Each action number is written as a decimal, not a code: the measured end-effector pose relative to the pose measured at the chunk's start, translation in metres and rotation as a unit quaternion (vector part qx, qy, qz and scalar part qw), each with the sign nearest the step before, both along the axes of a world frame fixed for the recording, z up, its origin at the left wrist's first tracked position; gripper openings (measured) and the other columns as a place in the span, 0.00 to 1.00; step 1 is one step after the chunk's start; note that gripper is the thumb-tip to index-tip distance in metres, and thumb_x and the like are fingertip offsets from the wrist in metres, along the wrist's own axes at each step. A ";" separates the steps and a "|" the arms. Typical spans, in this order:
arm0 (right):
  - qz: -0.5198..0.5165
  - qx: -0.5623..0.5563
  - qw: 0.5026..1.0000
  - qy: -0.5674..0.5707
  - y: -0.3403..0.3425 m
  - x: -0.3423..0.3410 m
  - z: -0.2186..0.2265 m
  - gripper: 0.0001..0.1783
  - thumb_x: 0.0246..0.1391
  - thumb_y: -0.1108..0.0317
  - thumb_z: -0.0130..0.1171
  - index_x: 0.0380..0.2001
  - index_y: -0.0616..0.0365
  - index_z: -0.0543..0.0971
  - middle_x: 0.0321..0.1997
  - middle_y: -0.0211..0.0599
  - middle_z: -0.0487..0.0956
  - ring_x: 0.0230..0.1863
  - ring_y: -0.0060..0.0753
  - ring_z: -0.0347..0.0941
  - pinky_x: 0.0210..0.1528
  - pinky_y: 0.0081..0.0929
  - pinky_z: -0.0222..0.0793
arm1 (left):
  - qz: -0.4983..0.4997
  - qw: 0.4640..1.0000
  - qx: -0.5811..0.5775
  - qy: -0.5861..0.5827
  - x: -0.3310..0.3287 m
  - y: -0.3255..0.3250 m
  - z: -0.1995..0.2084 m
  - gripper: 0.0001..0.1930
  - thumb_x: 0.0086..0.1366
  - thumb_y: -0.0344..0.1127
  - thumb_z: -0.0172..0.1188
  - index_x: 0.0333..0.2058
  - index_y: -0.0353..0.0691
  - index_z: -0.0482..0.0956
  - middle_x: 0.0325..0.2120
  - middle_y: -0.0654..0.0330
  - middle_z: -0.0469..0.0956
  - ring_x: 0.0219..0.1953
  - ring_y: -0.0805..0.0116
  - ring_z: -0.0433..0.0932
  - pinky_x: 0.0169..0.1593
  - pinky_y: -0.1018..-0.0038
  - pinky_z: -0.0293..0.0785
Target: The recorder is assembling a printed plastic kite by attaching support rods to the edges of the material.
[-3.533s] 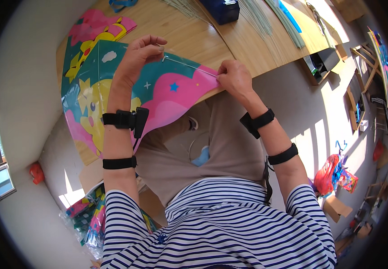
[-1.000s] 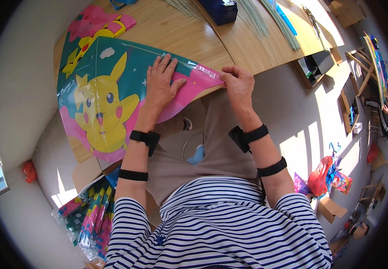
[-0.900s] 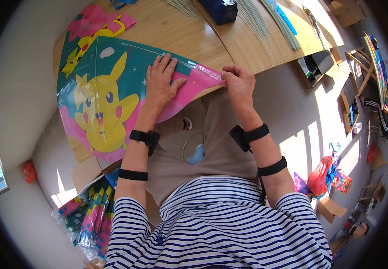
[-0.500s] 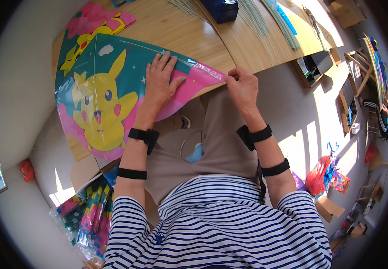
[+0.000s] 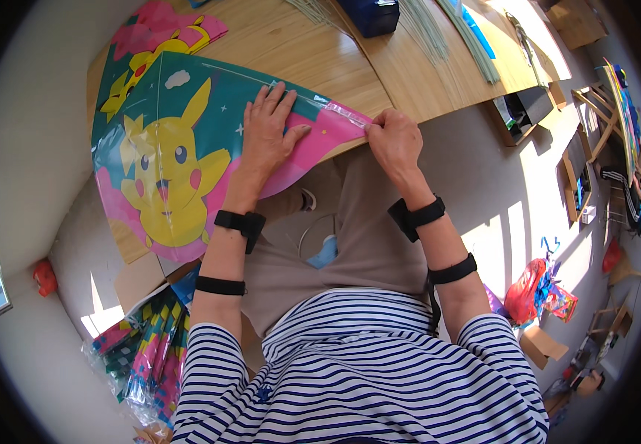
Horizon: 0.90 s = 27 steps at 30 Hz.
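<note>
A kite [image 5: 169, 174] of thin printed sheet, green and pink with a yellow cartoon figure, lies spread over the near left of the wooden table [image 5: 320, 63]. My left hand [image 5: 267, 133] rests flat on its upper right part, fingers stretched out. At the kite's pointed right corner, my right hand [image 5: 394, 140] is closed with thumb and finger pinching the tip. A clear strip runs along the upper edge toward that corner. Whatever else may sit inside the right-hand pinch is hidden. Another similar printed sheet [image 5: 172, 33] lies partly beneath, at the back left.
Thin pale rods [image 5: 424, 33] lie across the far table beside a dark blue box [image 5: 371, 16] and pliers-like tool [image 5: 519, 33]. At lower left stands a carton of folded, wrapped kites [image 5: 154, 348]. Red bags [image 5: 525, 288] and open boxes [image 5: 517, 115] are on the right floor.
My right hand has shifted slightly left along the kite's corner, still pinching it. The left hand stays flat in nearly the same place.
</note>
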State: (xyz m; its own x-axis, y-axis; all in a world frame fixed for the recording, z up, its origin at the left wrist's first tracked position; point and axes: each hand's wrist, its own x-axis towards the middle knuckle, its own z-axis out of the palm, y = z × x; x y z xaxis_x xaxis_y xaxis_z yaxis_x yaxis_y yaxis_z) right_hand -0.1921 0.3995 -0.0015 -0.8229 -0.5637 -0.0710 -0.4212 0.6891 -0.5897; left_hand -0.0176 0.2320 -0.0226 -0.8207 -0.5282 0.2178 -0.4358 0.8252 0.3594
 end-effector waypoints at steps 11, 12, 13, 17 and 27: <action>-0.021 -0.045 0.998 -0.048 0.005 -0.014 0.005 0.11 0.45 0.66 0.57 0.26 0.58 0.85 0.29 0.53 0.82 0.36 0.57 0.81 0.42 0.44 0.77 | 0.005 1.000 0.007 -0.002 -0.001 0.001 0.001 0.34 0.59 0.48 0.68 0.63 0.46 0.72 0.68 0.55 0.64 0.72 0.49 0.56 0.72 0.47 0.48; -0.020 -0.041 0.998 -0.047 0.006 -0.015 0.005 0.10 0.45 0.66 0.57 0.26 0.58 0.85 0.29 0.53 0.82 0.36 0.56 0.81 0.42 0.44 0.77 | 0.004 1.000 0.006 -0.001 -0.001 0.001 0.000 0.34 0.59 0.48 0.68 0.63 0.46 0.72 0.68 0.55 0.64 0.72 0.49 0.56 0.72 0.47 0.48; -0.019 -0.037 0.998 -0.047 0.006 -0.015 0.005 0.10 0.45 0.66 0.58 0.26 0.58 0.85 0.29 0.52 0.83 0.36 0.56 0.81 0.43 0.43 0.77 | 0.004 1.000 0.005 0.000 -0.001 0.001 0.001 0.34 0.59 0.48 0.68 0.63 0.46 0.72 0.68 0.55 0.64 0.72 0.49 0.56 0.72 0.47 0.48; -0.013 -0.042 0.998 -0.047 0.007 -0.008 0.006 0.09 0.44 0.67 0.59 0.26 0.58 0.86 0.30 0.52 0.83 0.36 0.55 0.82 0.43 0.43 0.77 | 0.004 1.000 0.004 -0.001 -0.001 0.001 0.001 0.34 0.59 0.48 0.68 0.63 0.47 0.72 0.68 0.55 0.64 0.72 0.49 0.56 0.72 0.47 0.48; 0.004 -0.003 0.999 -0.033 -0.001 -0.010 -0.006 0.10 0.42 0.63 0.63 0.25 0.58 0.85 0.29 0.47 0.83 0.35 0.49 0.81 0.41 0.40 0.75 | 0.002 1.000 0.008 -0.003 -0.001 0.001 0.003 0.34 0.60 0.48 0.68 0.63 0.47 0.72 0.68 0.55 0.63 0.72 0.49 0.56 0.72 0.47 0.48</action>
State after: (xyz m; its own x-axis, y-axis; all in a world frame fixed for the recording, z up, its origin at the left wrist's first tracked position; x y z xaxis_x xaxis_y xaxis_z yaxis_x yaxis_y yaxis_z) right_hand -0.2024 0.3980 -0.0076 -0.8122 -0.5708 -0.1208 -0.3870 0.6820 -0.6206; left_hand -0.0182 0.2332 -0.0199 -0.8195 -0.5355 0.2042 -0.4422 0.8175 0.3690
